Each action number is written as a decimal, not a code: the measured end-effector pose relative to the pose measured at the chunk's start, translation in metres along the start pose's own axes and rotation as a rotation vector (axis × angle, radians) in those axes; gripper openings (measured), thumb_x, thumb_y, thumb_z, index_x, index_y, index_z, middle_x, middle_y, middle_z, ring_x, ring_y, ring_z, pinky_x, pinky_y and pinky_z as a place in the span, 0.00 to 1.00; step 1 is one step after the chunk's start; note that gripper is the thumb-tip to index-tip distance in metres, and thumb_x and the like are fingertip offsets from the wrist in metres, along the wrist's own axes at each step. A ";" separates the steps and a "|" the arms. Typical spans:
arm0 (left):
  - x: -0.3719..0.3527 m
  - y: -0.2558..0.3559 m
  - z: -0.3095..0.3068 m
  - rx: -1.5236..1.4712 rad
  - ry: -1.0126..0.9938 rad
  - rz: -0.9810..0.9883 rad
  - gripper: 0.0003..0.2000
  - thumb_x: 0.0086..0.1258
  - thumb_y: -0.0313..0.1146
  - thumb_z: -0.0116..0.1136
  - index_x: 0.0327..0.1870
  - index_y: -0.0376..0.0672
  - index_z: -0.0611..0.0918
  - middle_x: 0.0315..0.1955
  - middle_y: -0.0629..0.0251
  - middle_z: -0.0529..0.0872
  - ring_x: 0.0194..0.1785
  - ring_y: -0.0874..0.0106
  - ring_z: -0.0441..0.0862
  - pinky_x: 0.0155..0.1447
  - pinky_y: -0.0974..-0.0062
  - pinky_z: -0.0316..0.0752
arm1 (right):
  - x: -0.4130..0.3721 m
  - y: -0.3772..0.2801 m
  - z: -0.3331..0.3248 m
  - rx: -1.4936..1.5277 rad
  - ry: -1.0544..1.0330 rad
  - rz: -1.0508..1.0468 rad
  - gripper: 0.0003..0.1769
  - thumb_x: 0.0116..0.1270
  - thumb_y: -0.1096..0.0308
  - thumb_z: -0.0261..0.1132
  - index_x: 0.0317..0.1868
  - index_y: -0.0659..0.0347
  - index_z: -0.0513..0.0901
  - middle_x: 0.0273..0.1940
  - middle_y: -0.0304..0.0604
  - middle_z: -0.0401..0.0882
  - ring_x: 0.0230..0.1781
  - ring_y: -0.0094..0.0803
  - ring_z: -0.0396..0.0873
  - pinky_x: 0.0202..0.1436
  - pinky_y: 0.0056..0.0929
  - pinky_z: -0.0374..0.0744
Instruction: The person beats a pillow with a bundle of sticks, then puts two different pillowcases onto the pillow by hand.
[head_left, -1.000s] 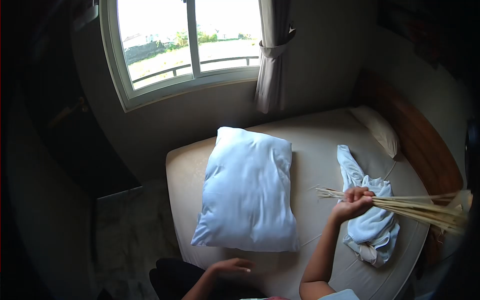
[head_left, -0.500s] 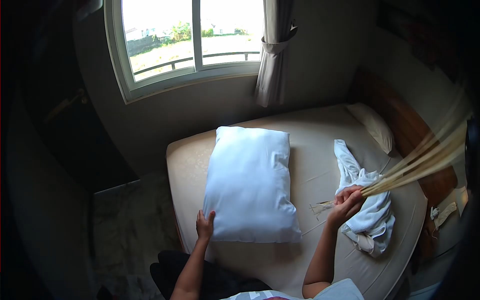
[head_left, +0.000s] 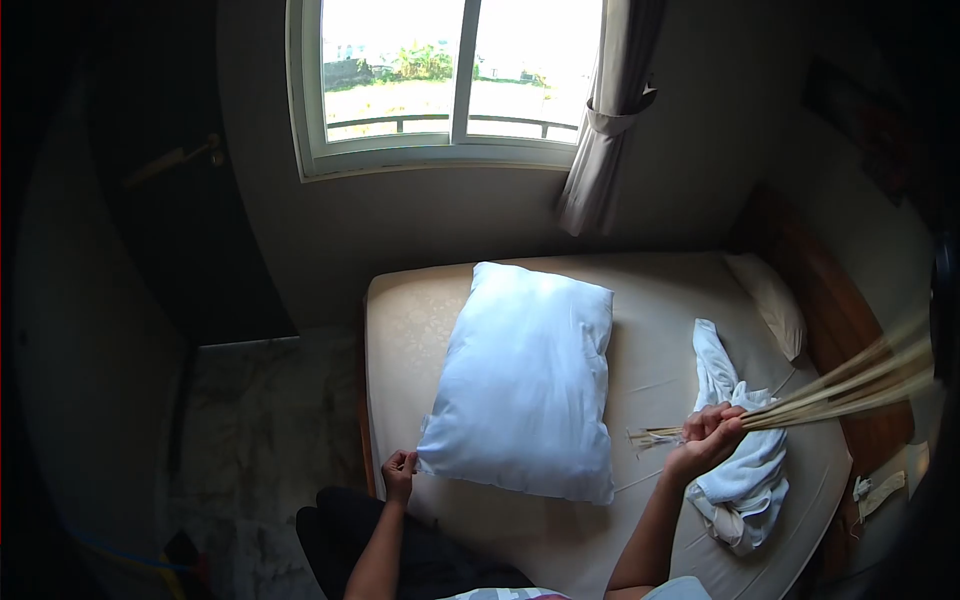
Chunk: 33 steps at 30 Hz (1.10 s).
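A plump white pillow (head_left: 525, 380) lies on the bed. At its near left corner, the fingers of my left hand (head_left: 399, 477) are closed on the fabric. My right hand (head_left: 706, 440) is wrapped around a stick broom (head_left: 835, 395), a bundle of thin pale sticks. Its long ends fan out to the right, blurred by motion, and short ends poke out left of my fist. Below and behind the broom, a crumpled white garment (head_left: 755, 490) rests on the mattress, apart from the pillow.
The bed (head_left: 410, 320) has a beige fitted sheet and a wooden headboard (head_left: 825, 265) at right. A beige pillow (head_left: 768, 305) leans near the headboard. Beyond the bed are a window (head_left: 450, 90) and a tied curtain (head_left: 608, 130). A dark door (head_left: 170, 200) stands left, above a marbled floor (head_left: 260, 420).
My left hand has shifted from the pillow's left side to its near corner, now pinching it, and the pillow has turned slightly. The broom stays in my right hand. The view has shifted.
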<state>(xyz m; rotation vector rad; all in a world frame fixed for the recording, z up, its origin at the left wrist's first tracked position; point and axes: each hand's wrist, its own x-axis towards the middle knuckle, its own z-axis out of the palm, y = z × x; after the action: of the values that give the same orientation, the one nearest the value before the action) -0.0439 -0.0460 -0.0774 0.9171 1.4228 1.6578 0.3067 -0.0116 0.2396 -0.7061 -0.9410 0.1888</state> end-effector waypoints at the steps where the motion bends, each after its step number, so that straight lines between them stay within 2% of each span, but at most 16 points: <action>1: 0.001 -0.008 -0.003 -0.039 0.016 0.022 0.12 0.65 0.36 0.57 0.21 0.42 0.75 0.16 0.77 0.73 0.21 0.87 0.67 0.26 0.86 0.62 | -0.018 0.020 0.006 0.039 0.103 -0.051 0.20 0.71 0.51 0.46 0.28 0.56 0.55 0.19 0.31 0.48 0.14 0.16 0.47 0.14 0.15 0.50; 3: -0.006 -0.006 -0.013 -0.088 0.026 0.007 0.13 0.65 0.36 0.56 0.21 0.43 0.74 0.16 0.77 0.72 0.21 0.86 0.66 0.26 0.86 0.61 | -0.093 0.086 -0.011 -0.180 -0.019 0.200 0.14 0.71 0.58 0.46 0.32 0.57 0.60 0.20 0.34 0.57 0.15 0.22 0.56 0.19 0.19 0.61; 4: -0.007 -0.004 -0.015 -0.120 0.026 0.004 0.13 0.66 0.36 0.56 0.21 0.44 0.74 0.16 0.78 0.71 0.21 0.86 0.65 0.26 0.86 0.60 | -0.144 0.153 -0.065 -0.539 -0.443 0.285 0.11 0.69 0.62 0.50 0.34 0.61 0.66 0.19 0.42 0.70 0.15 0.33 0.70 0.18 0.29 0.68; 5: -0.012 -0.001 -0.020 -0.113 -0.019 -0.022 0.12 0.66 0.36 0.56 0.21 0.44 0.74 0.16 0.78 0.71 0.21 0.86 0.65 0.26 0.86 0.59 | -0.145 0.123 -0.057 -1.017 -0.733 0.174 0.11 0.68 0.64 0.50 0.37 0.64 0.67 0.23 0.60 0.76 0.24 0.54 0.77 0.23 0.47 0.70; 6: -0.014 0.004 -0.024 -0.110 -0.052 -0.047 0.12 0.66 0.36 0.56 0.21 0.44 0.74 0.16 0.78 0.71 0.21 0.86 0.64 0.26 0.86 0.58 | -0.125 0.090 -0.046 -1.194 -1.038 0.472 0.11 0.66 0.63 0.52 0.38 0.64 0.68 0.29 0.66 0.75 0.34 0.62 0.74 0.30 0.55 0.69; 8: -0.016 0.009 -0.024 -0.139 -0.062 -0.074 0.12 0.65 0.36 0.56 0.21 0.44 0.73 0.16 0.78 0.70 0.21 0.86 0.64 0.26 0.85 0.57 | -0.098 0.087 -0.059 -1.098 -1.085 0.512 0.13 0.66 0.61 0.53 0.36 0.64 0.69 0.28 0.62 0.76 0.33 0.59 0.75 0.31 0.54 0.70; 10: -0.017 0.011 -0.019 -0.193 -0.084 -0.086 0.13 0.65 0.36 0.56 0.20 0.45 0.73 0.16 0.78 0.70 0.21 0.86 0.64 0.27 0.85 0.57 | -0.033 0.048 -0.037 -1.072 -0.981 0.437 0.14 0.68 0.59 0.50 0.37 0.64 0.68 0.29 0.64 0.76 0.35 0.63 0.73 0.33 0.55 0.70; 12: -0.017 0.007 -0.019 -0.167 -0.080 -0.099 0.13 0.65 0.36 0.55 0.20 0.45 0.73 0.16 0.78 0.70 0.21 0.86 0.63 0.27 0.85 0.57 | 0.017 0.012 -0.017 -1.103 -0.780 0.195 0.15 0.70 0.59 0.48 0.35 0.64 0.67 0.23 0.55 0.76 0.23 0.51 0.76 0.23 0.44 0.71; 16: -0.011 0.002 -0.018 -0.200 -0.088 -0.122 0.12 0.65 0.35 0.55 0.19 0.45 0.73 0.16 0.79 0.69 0.22 0.86 0.63 0.29 0.85 0.57 | 0.028 -0.032 0.000 -0.177 -0.203 0.213 0.17 0.71 0.53 0.46 0.31 0.58 0.64 0.18 0.29 0.51 0.14 0.12 0.47 0.15 0.12 0.50; 19: -0.010 0.000 -0.022 -0.261 -0.130 -0.165 0.11 0.64 0.34 0.56 0.20 0.45 0.75 0.16 0.80 0.69 0.23 0.87 0.62 0.29 0.85 0.57 | -0.035 0.022 0.001 -0.005 -0.071 0.010 0.18 0.71 0.51 0.46 0.31 0.55 0.60 0.21 0.29 0.51 0.15 0.13 0.46 0.15 0.11 0.50; 20: -0.009 0.003 -0.021 -0.271 -0.128 -0.158 0.11 0.65 0.34 0.56 0.20 0.45 0.75 0.16 0.80 0.69 0.23 0.87 0.62 0.29 0.85 0.56 | -0.071 0.053 -0.020 -0.275 -0.283 0.230 0.16 0.70 0.55 0.48 0.33 0.59 0.62 0.18 0.39 0.64 0.12 0.27 0.63 0.16 0.23 0.64; 22: -0.011 0.009 -0.022 -0.285 -0.130 -0.164 0.11 0.65 0.34 0.56 0.20 0.45 0.75 0.16 0.80 0.69 0.23 0.87 0.62 0.29 0.85 0.56 | -0.127 0.102 -0.066 -1.156 -1.385 0.394 0.14 0.68 0.61 0.50 0.35 0.65 0.66 0.24 0.59 0.75 0.25 0.55 0.76 0.27 0.43 0.73; 25: -0.001 0.000 -0.023 -0.317 -0.110 -0.183 0.11 0.65 0.34 0.56 0.21 0.45 0.75 0.16 0.81 0.68 0.22 0.87 0.61 0.29 0.86 0.55 | -0.102 0.075 -0.060 -0.954 -1.369 0.492 0.14 0.67 0.63 0.51 0.33 0.68 0.68 0.27 0.70 0.72 0.35 0.64 0.70 0.29 0.48 0.71; 27: -0.009 0.004 -0.024 -0.335 -0.109 -0.155 0.10 0.65 0.34 0.56 0.22 0.46 0.75 0.16 0.81 0.68 0.22 0.88 0.59 0.28 0.87 0.55 | -0.039 0.022 -0.019 -0.954 -1.081 0.462 0.12 0.67 0.65 0.51 0.33 0.68 0.69 0.26 0.64 0.76 0.31 0.61 0.76 0.32 0.49 0.72; 29: -0.005 0.005 -0.024 -0.358 -0.127 -0.181 0.10 0.65 0.34 0.56 0.22 0.46 0.75 0.16 0.81 0.68 0.22 0.88 0.59 0.28 0.87 0.55 | -0.006 -0.008 -0.005 -0.544 -0.633 0.592 0.15 0.71 0.59 0.47 0.33 0.62 0.66 0.15 0.33 0.60 0.11 0.19 0.59 0.13 0.19 0.58; 33: -0.006 0.001 -0.021 -0.434 -0.124 -0.227 0.11 0.65 0.35 0.57 0.22 0.45 0.75 0.17 0.80 0.69 0.22 0.88 0.61 0.28 0.87 0.56 | -0.051 0.005 -0.008 -0.164 -0.164 0.377 0.14 0.73 0.58 0.45 0.31 0.57 0.62 0.18 0.28 0.52 0.13 0.12 0.49 0.14 0.13 0.51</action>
<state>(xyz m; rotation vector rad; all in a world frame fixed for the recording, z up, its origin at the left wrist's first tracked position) -0.0600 -0.0607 -0.0788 0.5774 0.9865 1.6169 0.2837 -0.0341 0.1992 -1.0303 -0.9801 0.5128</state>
